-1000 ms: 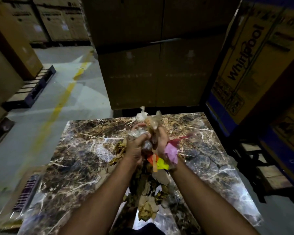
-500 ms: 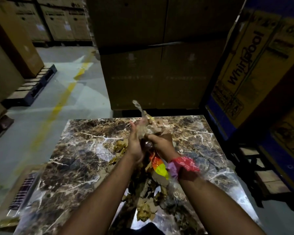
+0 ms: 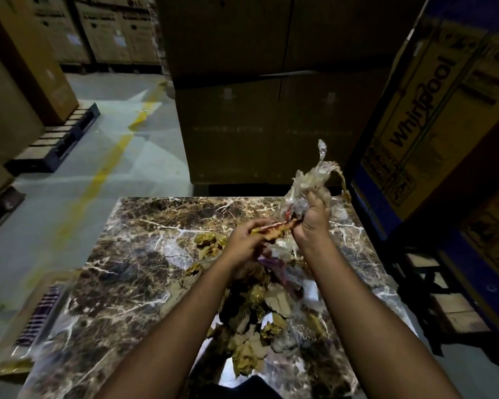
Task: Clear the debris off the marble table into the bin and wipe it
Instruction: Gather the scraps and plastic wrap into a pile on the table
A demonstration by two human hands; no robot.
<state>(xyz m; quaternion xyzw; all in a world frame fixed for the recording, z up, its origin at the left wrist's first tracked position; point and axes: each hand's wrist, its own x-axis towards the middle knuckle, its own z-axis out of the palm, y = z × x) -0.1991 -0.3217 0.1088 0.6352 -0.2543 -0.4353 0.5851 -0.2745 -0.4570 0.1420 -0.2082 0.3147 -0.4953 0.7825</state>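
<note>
Plastic wad [image 3: 308, 182] gripped in my right hand [image 3: 311, 220] above surface [image 3: 133, 272]; left hand [image 3: 245, 243] pinches red-yellow wrapper [image 3: 274, 229] beside it.

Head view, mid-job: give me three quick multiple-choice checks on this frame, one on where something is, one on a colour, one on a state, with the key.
1. Where is the wad of clear plastic wrap?
A. flat on the floor
B. raised in the right hand above the marble table's far right part
C. inside a bin

2. What colour is the line painted on the floor?
A. yellow
B. blue
C. white

3. What state is the table in?
A. wiped bare
B. covered by a cloth
C. strewn with crumpled brown paper scraps

Key: 1 B, the right hand's fingers curl round the wad, held up over the far right part. 2 A, the stripe running away on the grey floor is yellow. 3 C, scraps lie heaped between the forearms, while the left hand pinches a red and yellow strip.
</note>
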